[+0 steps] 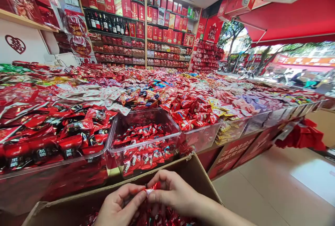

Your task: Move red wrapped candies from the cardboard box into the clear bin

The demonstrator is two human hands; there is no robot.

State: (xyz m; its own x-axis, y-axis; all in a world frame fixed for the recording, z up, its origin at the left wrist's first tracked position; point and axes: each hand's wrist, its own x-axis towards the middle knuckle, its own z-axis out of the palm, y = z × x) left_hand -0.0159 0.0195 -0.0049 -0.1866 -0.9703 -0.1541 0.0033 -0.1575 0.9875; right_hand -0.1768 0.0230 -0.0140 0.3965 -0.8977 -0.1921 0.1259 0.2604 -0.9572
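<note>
Above an open cardboard box (201, 173), my left hand (119, 203) and my right hand (174, 193) meet, fingertips close together. Between them they pinch one small red and white wrapped candy (150, 190), each hand at one side of it. Many red wrapped candies (167, 219) lie in the box below, partly hidden by my hands. Just beyond the box stands a clear plastic bin (112, 142), partly filled with small red wrapped candies (146, 161).
Heaped bins of black and red packets (42, 151) stand at the left, red packets (192, 111) at the right. Shelves of bottles and red boxes (125, 8) line the back wall. Red bags (300, 135) hang at the right above a tiled floor (253, 187).
</note>
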